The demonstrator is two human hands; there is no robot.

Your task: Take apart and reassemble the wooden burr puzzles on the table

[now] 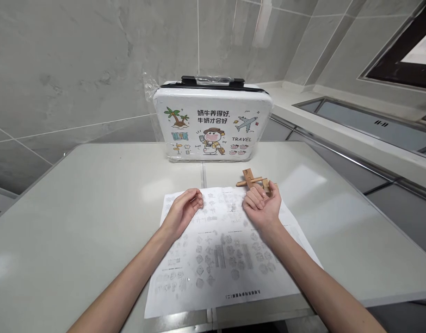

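Observation:
A printed instruction sheet (226, 249) with many small diagrams lies flat on the white table (77, 208). My left hand (183, 210) rests on the sheet's upper left part, palm up, fingers loosely curled, holding nothing. My right hand (263, 203) rests palm up on the sheet's upper right part, fingers curled inward with nothing in them. Just beyond the right hand's fingertips sits a wooden interlocking puzzle (254, 180) of crossed sticks, on the table at the sheet's far edge. I cannot tell whether the fingers touch it.
A small white suitcase (213, 122) with cartoon prints and the word TRAVEL stands upright at the table's far edge against a grey tiled wall. A white ledge (355, 138) runs along the right. A seam (203, 166) divides the two table halves.

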